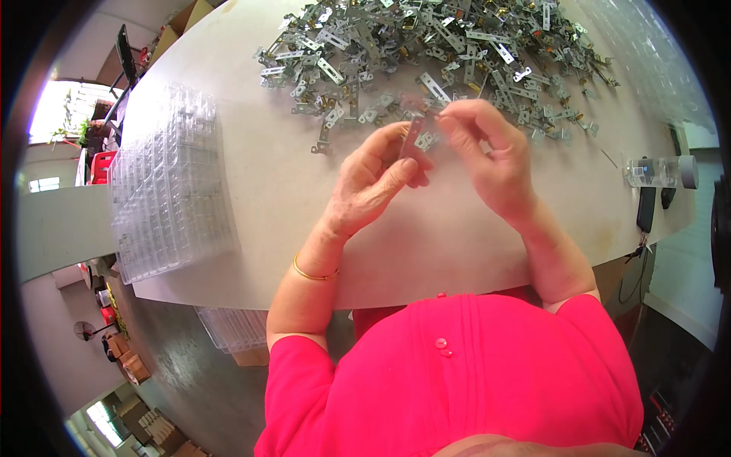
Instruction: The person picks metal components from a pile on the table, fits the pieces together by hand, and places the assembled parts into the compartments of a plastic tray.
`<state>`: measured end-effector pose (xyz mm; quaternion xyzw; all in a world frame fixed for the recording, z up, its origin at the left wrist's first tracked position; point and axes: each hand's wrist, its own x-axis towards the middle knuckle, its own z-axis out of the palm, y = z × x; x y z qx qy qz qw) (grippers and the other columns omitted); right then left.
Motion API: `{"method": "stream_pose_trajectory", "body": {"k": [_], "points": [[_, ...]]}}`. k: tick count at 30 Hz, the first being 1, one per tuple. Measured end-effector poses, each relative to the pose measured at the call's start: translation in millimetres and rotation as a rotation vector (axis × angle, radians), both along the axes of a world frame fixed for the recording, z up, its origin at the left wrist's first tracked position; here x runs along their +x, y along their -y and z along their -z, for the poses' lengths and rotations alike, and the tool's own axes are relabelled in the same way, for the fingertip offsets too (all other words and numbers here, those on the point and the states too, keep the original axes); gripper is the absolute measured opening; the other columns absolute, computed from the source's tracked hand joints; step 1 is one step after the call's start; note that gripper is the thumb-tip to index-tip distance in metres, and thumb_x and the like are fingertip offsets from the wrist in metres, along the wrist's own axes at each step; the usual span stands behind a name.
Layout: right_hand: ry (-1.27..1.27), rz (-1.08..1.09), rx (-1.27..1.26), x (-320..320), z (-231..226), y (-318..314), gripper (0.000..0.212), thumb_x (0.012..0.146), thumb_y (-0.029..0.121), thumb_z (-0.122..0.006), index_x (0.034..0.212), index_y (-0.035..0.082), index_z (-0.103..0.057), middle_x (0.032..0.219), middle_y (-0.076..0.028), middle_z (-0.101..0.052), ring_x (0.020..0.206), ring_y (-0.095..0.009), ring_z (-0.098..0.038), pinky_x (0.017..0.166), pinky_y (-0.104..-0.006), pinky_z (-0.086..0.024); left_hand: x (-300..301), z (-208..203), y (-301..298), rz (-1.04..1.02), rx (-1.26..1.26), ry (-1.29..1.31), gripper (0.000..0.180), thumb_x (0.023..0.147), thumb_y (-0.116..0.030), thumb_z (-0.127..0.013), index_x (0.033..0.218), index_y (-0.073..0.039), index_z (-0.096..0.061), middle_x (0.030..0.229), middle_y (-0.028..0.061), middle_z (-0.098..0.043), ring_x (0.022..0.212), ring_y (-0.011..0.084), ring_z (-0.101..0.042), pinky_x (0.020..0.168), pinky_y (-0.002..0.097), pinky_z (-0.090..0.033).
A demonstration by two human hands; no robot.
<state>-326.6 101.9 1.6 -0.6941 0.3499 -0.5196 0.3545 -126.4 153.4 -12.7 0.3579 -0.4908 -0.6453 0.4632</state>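
My left hand (pixel 368 179) pinches a small flat metal bracket (pixel 413 137) between thumb and fingers, with holes along its strip. Just right of it is my right hand (pixel 491 145), raised over the table with thumb and forefinger closed together. Whatever sits at those fingertips is too small and smeared to name. Beyond both hands spreads a heap of metal brackets (pixel 430 53), silvery, with some brass-coloured bits among them. A few lie loose at the heap's near edge, close to my fingers.
Clear plastic compartment trays (pixel 171 183) are stacked on the left of the pale table (pixel 282 251). At the right edge lie a clear bottle (pixel 659 172) with a grey cap and a black object (pixel 646 209). Clear plastic sheeting (pixel 647 53) covers the far right.
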Motion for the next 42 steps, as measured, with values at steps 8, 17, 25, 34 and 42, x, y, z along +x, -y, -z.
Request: {"method": "stream_pose_trajectory", "body": {"k": [8,17,25,34,42], "points": [[-0.194,-0.098,-0.022,6.1,-10.6,-14.7,0.006,0.091,0.003,-0.069,0.095,0.005,-0.065,0.081,-0.009,-0.068,0.066,-0.024,-0.065,0.058,-0.0336,-0.050,-0.9,6.7,1.3,-0.137,-0.157,0.136,0.056,0.098,-0.003,-0.065,0.149,-0.001,-0.041,0.110,0.0094,-0.067,0.092,0.0143,-0.064,0.083,0.0286,-0.054],[-0.305,-0.076,-0.118,1.5,-9.4,-9.3,0.008,0.088,0.004,-0.070,0.091,0.006,-0.063,0.079,-0.012,-0.065,0.070,-0.032,-0.064,0.060,-0.0392,-0.050,-0.4,12.9,4.9,-0.164,-0.358,0.354,0.064,0.091,0.006,-0.070,0.148,-0.003,-0.042,0.112,0.0077,-0.066,0.098,0.0111,-0.064,0.087,0.0257,-0.054],[-0.309,-0.163,-0.185,3.4,-8.6,-5.3,0.008,0.090,0.004,-0.070,0.093,0.005,-0.063,0.080,-0.012,-0.066,0.068,-0.032,-0.064,0.060,-0.0384,-0.049,5.7,4.8,4.6,-0.219,-0.387,0.373,0.058,0.093,0.005,-0.068,0.145,-0.001,-0.045,0.109,0.0084,-0.066,0.095,0.0125,-0.065,0.086,0.0270,-0.054],[-0.275,-0.218,-0.054,9.6,-5.5,-19.2,0.008,0.091,0.003,-0.070,0.095,0.004,-0.064,0.078,-0.012,-0.065,0.063,-0.027,-0.061,0.059,-0.0342,-0.048,67.2,-9.1,20.5,-0.768,-0.213,0.249,0.031,0.102,-0.011,-0.058,0.131,0.001,-0.055,0.093,0.0010,-0.061,0.074,0.0080,-0.058,0.067,0.0242,-0.048],[-0.292,-0.257,0.073,14.7,8.4,-18.2,0.006,0.093,0.003,-0.069,0.094,0.004,-0.063,0.073,-0.009,-0.060,0.057,-0.018,-0.053,0.055,-0.0311,-0.044,123.0,37.6,37.4,-0.995,-0.028,0.968,0.027,0.094,-0.017,-0.067,0.111,0.004,-0.068,0.072,-0.0025,-0.058,0.065,0.0055,-0.050,0.059,0.0252,-0.044]]}}
